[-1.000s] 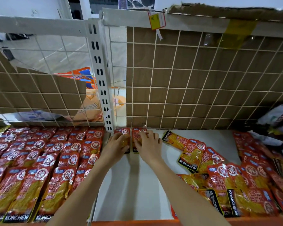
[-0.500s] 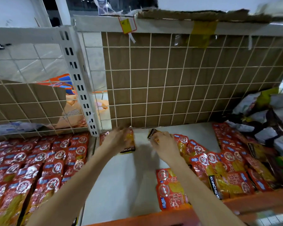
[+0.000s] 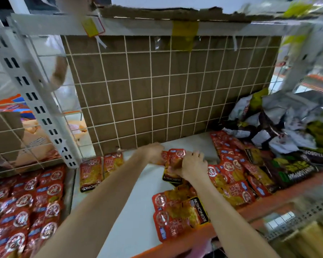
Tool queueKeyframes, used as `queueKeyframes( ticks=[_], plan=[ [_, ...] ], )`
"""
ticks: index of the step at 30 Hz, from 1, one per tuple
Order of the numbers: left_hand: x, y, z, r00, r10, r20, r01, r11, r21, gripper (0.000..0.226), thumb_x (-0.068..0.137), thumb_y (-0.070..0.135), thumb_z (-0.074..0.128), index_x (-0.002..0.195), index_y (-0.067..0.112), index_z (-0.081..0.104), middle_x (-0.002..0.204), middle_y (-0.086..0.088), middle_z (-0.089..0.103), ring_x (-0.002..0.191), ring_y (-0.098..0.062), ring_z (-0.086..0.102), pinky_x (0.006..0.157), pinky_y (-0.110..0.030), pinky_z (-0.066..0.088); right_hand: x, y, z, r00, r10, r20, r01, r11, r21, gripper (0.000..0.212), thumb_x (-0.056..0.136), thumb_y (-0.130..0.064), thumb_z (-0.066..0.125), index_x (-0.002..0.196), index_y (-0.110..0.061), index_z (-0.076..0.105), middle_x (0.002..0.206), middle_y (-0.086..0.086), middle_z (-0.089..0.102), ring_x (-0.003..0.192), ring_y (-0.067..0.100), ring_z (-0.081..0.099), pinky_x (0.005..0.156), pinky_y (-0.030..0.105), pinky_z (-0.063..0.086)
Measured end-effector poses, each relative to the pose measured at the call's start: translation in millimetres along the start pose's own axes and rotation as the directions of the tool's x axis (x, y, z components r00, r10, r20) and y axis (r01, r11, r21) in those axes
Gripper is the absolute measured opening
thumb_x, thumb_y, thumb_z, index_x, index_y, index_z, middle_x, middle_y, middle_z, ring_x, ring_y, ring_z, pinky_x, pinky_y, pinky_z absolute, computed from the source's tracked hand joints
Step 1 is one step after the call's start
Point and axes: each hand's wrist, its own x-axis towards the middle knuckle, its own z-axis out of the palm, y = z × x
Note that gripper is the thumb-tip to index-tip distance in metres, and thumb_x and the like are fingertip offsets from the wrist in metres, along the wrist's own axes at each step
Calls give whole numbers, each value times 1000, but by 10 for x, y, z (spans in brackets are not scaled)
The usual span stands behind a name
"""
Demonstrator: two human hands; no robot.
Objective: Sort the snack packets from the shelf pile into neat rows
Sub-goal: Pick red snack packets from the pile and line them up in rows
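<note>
Both hands meet at a small bunch of snack packets [image 3: 172, 161] on the white shelf [image 3: 134, 211], at the near-left edge of the loose pile [image 3: 231, 175]. The left hand [image 3: 153, 152] grips the bunch's far-left side and the right hand [image 3: 193, 165] curls over its right. The packets' long axes run roughly far to near, and the two laid packets [image 3: 99, 170] starting the row lie well left, on the left hand's side.

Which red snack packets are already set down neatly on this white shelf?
The two packets side by side at the back left corner; the rest lie jumbled at right.

Two packets [image 3: 101, 170] left on shelf [image 3: 134, 211], pile [image 3: 237, 175] right
</note>
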Motion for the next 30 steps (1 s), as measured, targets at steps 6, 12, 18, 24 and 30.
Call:
queueKeyframes(
  ticks=[6, 12, 18, 24, 30],
  plan=[
    [43, 95, 9, 990, -79, -119, 88, 994, 68, 62, 83, 50, 63, 129, 12, 47, 125, -11, 49, 112, -28, 49, 90, -37, 42, 105, 142, -95, 996, 79, 31, -82, 991, 106, 82, 81, -55, 63, 139, -6, 32, 140, 15, 38, 130, 32, 34, 104, 43, 34],
    [111, 259, 104, 968, -185, -167, 154, 971, -184, 60, 81, 50, 65, 124, 10, 50, 123, -12, 52, 106, -27, 54, 81, -32, 44, 218, 282, -118, 990, 136, -39, -125, 968, 219, 74, 82, -40, 68, 138, -7, 32, 142, 15, 38, 133, 33, 33, 104, 44, 35],
    [-103, 206, 142, 903, -262, -340, 114, 910, -398, 38, 90, 37, 58, 115, 10, 49, 112, -12, 61, 100, -31, 59, 71, -33, 43, 303, 226, -138, 991, 131, -24, -84, 755, 650, 44, 91, -29, 60, 129, -14, 44, 120, 11, 59, 108, 29, 58, 90, 37, 49],
    [-663, -239, 72, 734, -535, -419, 100, 695, -712, 29, 93, 25, 54, 116, 8, 58, 111, -14, 64, 102, -31, 61, 85, -35, 49, 277, -222, -175, 998, 30, -57, 30, 565, 825, 33, 84, -20, 70, 112, -11, 56, 93, 2, 61, 90, 21, 59, 72, 25, 44],
    [-1537, -781, 424, 521, -792, -319, 31, 391, -920, 22, 90, 4, 54, 111, 10, 59, 99, -4, 59, 97, -21, 63, 79, -32, 52, -78, -1075, 218, 971, -214, 109, -2, 447, 894, 30, 72, -12, 80, 89, -20, 56, 88, 2, 65, 84, 21, 63, 82, 38, 54]
  ],
)
